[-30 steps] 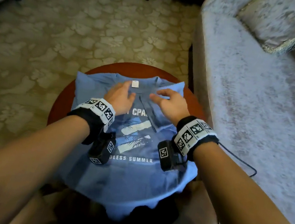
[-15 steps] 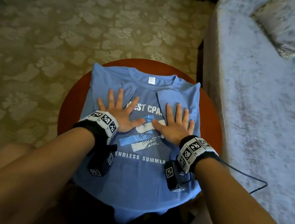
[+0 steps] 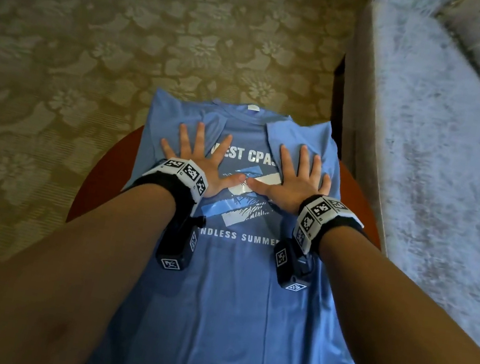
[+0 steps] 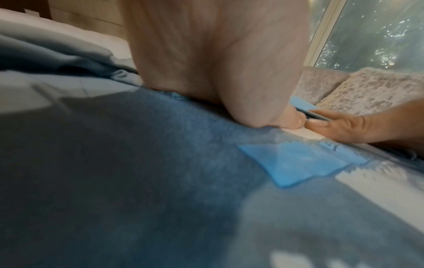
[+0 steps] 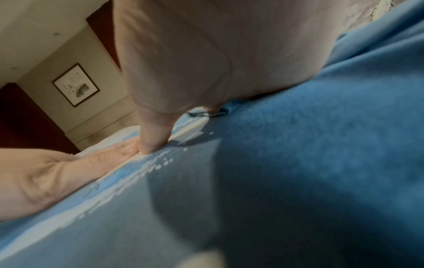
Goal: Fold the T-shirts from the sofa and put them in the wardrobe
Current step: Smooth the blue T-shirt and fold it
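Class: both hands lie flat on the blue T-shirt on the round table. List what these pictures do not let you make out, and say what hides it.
- T-shirt print: head view, left hand and right hand cover some letters.
- Hem: cut off by the bottom edge and the forearms.
- Table: mostly under the shirt.
- Fingers: both wrist views show only palms and thumbs.
- Wardrobe: in no view.
- Collar label: too small to read.

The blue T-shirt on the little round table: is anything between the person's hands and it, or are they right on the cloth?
Nothing visible lies between them. The left hand and the right hand both press flat, fingers spread, straight on the blue T-shirt, over its folded-in sleeves. The wardrobe is not in view, so that path cannot be judged.
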### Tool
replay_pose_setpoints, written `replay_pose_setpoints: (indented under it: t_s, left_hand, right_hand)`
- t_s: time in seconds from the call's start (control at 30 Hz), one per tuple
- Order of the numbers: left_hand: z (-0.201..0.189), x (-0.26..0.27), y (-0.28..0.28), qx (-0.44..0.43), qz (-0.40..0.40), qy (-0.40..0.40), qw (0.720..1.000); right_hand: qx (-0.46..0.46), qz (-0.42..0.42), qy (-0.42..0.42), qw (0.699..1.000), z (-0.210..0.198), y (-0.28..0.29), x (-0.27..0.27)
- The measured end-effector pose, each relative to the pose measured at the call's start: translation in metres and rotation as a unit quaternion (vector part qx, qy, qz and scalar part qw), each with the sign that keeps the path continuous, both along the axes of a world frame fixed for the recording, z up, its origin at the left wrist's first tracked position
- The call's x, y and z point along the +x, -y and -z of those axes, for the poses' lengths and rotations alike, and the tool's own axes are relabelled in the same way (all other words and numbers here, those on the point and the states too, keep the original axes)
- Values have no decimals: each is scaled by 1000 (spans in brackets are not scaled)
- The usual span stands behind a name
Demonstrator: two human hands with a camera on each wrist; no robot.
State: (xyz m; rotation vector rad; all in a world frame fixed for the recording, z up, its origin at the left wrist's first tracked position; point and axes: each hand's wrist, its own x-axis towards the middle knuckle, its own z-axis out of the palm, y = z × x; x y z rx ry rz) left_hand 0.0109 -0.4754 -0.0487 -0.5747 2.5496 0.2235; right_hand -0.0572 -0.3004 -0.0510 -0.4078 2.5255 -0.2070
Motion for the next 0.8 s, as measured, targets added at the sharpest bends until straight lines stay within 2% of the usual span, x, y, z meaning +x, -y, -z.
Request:
replay_pose_setpoints:
  t_s: [0.2,0.8]
  left_hand:
    - [2,-27,8,-8,0,-8,1000]
    - [1,-62,14,-12,-13,-14,1000]
  right_hand:
    - [-4,4,-3,1000,3,9,-28]
    - [2,2,-25,1000,4,23,-58]
